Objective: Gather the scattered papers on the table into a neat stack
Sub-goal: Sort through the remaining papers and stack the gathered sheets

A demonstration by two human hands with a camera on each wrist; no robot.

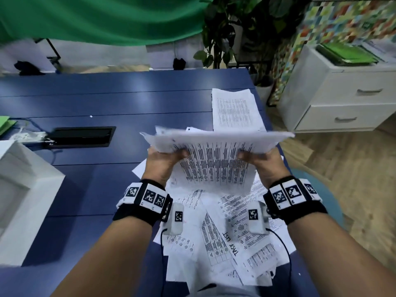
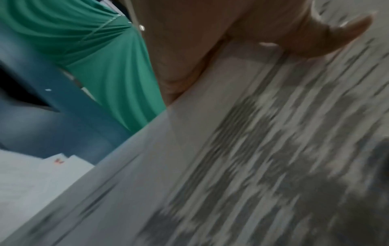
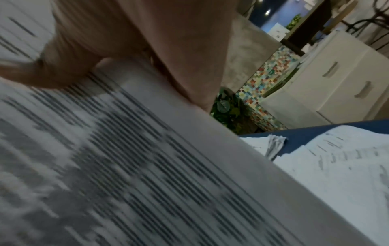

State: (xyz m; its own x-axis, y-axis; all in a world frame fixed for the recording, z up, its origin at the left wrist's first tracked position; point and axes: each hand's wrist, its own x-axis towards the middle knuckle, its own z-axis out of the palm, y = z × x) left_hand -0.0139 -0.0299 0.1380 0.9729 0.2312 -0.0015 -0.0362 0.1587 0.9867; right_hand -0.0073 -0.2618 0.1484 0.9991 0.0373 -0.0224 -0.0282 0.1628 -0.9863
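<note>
I hold a bundle of printed white sheets [image 1: 214, 163] up above the blue table [image 1: 107, 99], its near face towards me. My left hand [image 1: 165, 159] grips the bundle's left side with the thumb on the front. My right hand [image 1: 261, 160] grips the right side the same way. Both wrist views are blurred: the left wrist view shows the thumb [image 2: 336, 36] on the printed sheet [image 2: 252, 166], the right wrist view its thumb [image 3: 48, 71] on the sheet [image 3: 147, 166]. Loose papers [image 1: 225, 239] lie overlapping on the table under my wrists. A separate stack [image 1: 234, 110] lies beyond, near the table's right edge.
A white box [image 1: 23, 189] stands at the table's left. A black cable hatch [image 1: 81, 137] is set into the tabletop, with a power strip [image 1: 27, 136] beside it. A white drawer cabinet [image 1: 342, 91] stands right of the table, and plants [image 1: 225, 35] stand behind it.
</note>
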